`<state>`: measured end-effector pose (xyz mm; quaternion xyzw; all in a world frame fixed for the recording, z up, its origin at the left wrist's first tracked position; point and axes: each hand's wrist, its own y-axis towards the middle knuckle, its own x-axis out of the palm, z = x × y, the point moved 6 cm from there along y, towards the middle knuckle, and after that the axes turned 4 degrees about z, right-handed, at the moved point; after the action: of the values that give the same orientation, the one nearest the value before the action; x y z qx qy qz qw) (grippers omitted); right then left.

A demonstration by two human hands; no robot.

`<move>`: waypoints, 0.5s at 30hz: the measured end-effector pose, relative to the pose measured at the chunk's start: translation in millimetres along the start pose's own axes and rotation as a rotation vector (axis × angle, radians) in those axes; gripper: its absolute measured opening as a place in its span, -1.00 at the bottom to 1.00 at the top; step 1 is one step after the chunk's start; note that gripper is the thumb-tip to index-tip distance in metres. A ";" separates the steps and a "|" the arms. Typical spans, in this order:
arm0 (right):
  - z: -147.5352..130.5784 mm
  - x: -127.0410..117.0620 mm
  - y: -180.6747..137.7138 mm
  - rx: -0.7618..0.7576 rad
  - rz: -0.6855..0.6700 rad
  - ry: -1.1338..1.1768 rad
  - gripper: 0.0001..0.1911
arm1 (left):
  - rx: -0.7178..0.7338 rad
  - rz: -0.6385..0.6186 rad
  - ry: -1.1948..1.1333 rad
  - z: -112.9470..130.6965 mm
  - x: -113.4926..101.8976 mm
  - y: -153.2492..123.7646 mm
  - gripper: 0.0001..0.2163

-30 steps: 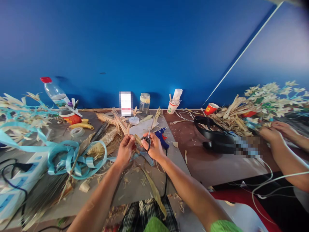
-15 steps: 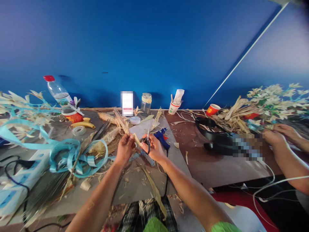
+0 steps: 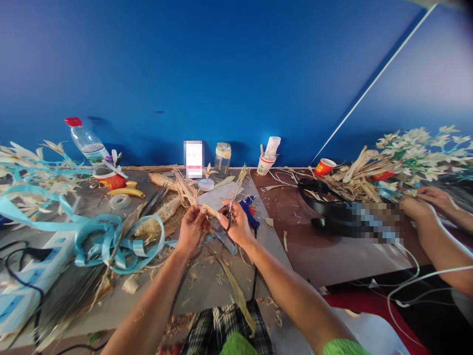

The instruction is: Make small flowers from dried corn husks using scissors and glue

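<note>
Between my two hands stretches a pale strip of dried corn husk. My left hand pinches its left end. My right hand is closed around black-handled scissors, blades pointing up and away, and its fingertips also touch the strip's right end. Just behind my left hand lies a bundle of dried husk on the table. A blue glue gun rests behind my right hand, partly covered by it. A white sheet lies beyond the hands.
Blue ribbon lies coiled at left, near a white power strip. At the back stand a tilted bottle, a clear jar and a paper cup. At right are a black headband-like device and another person's hands.
The husk strip has turned from steeply slanted to nearly level. My right hand and the scissors have shifted slightly right, a little farther from my left hand.
</note>
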<state>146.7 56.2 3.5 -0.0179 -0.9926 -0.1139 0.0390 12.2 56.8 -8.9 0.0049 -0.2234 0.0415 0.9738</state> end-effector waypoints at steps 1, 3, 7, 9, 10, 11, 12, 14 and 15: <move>0.0 -2.9 0.9 0.004 0.022 -0.005 -0.60 | -0.013 -0.022 0.027 -0.9 1.2 -0.5 -0.73; -0.4 -9.0 3.4 0.005 0.068 -0.017 -0.62 | -0.019 -0.051 0.112 -0.8 2.1 -1.4 -0.70; -3.8 -14.6 8.3 -0.018 0.041 -0.068 -0.63 | 0.101 0.046 0.289 12.1 -4.3 -1.9 -0.61; -6.2 -14.6 9.5 -0.034 -0.029 -0.113 -0.64 | 0.164 0.071 0.364 18.8 -6.1 -2.2 -0.60; -7.1 -14.3 9.6 -0.040 -0.075 -0.139 -0.64 | 0.189 0.062 0.411 20.8 -5.8 -2.1 -0.60; -7.8 -13.7 9.5 -0.042 -0.126 -0.166 -0.64 | 0.217 0.040 0.467 22.0 -5.0 -2.1 -0.61; -8.2 -13.2 9.3 -0.041 -0.178 -0.192 -0.64 | 0.254 0.009 0.532 22.9 -3.4 -2.2 -0.63; -9.1 -13.3 9.2 -0.035 -0.259 -0.227 -0.64 | 0.341 -0.075 0.671 22.5 1.6 -3.2 -0.69; -9.9 -14.3 9.7 -0.032 -0.274 -0.232 -0.64 | 0.375 -0.121 0.740 21.0 4.5 -4.1 -0.73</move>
<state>162.0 63.0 14.1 0.1041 -0.9816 -0.1312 -0.0922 7.4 52.4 12.1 0.1798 0.1537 0.0233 0.9714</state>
